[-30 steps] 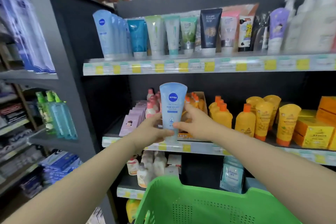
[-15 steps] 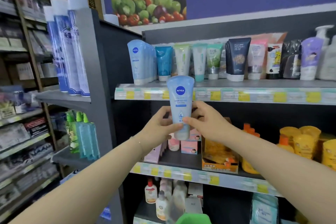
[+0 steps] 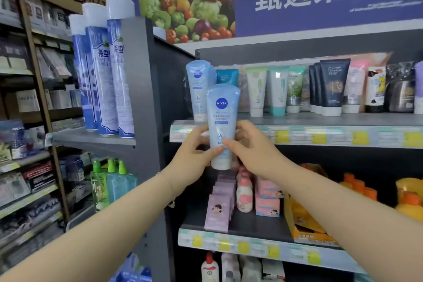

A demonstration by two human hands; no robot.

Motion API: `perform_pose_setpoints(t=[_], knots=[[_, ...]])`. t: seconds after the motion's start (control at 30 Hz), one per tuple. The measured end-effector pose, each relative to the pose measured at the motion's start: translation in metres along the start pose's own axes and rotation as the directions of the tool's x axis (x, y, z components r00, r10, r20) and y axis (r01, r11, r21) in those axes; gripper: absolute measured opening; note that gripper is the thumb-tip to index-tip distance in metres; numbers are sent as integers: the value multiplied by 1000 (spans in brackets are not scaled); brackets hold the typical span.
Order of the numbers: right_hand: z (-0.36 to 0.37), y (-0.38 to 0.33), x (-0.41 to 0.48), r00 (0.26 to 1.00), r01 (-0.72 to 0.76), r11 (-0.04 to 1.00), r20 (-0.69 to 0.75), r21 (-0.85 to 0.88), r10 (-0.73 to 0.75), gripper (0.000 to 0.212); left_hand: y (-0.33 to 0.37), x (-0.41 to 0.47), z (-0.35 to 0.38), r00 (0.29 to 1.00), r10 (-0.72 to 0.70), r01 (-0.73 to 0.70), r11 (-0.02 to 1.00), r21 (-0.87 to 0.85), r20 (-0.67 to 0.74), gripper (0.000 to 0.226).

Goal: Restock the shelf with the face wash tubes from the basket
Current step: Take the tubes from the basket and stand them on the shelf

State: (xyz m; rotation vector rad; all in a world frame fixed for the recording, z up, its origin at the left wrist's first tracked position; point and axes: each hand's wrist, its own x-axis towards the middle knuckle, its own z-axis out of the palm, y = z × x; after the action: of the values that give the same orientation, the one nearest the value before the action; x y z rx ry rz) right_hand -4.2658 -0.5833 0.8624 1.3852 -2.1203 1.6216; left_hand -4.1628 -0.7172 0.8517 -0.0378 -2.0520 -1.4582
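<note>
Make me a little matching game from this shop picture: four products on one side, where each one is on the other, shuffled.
1. nearest NIVEA tube
2. black tubes
3. tall blue spray cans
4. orange-capped bottles

a. middle shelf, far right
b. top shelf, standing on their caps
c. held by left hand and right hand
d. side shelf at left

Pairs: 1-c, 2-b, 3-d, 4-a.

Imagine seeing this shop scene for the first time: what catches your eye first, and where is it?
The pale blue face wash tube stands out, held upright at centre, the left hand and right hand pinching its lower half. Behind it, matching tubes stand at the left end of the upper shelf, and a bright fruit-and-vegetable poster hangs above.
</note>
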Motion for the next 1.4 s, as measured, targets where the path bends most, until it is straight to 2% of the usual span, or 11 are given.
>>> perform_pose_setpoints(t=[0.3, 0.5, 0.87, 1.4], knots=[[28, -36, 70, 990, 88, 994, -107, -70, -95, 29, 15, 54, -47, 981, 149, -149, 989, 9, -122, 43], [30, -48, 100, 982, 36, 998, -183, -60, -47, 27, 24, 86, -57, 972, 195, -198, 980, -9, -130, 39], [37, -37, 123, 978, -34, 997, -208, -73, 18, 24, 9, 118, -68, 983, 160, -151, 982, 111, -84, 35], [41, -29, 128, 992, -53, 987, -117, -149, 36, 22, -2, 121, -73, 990, 77, -51, 976, 212, -120, 34]])
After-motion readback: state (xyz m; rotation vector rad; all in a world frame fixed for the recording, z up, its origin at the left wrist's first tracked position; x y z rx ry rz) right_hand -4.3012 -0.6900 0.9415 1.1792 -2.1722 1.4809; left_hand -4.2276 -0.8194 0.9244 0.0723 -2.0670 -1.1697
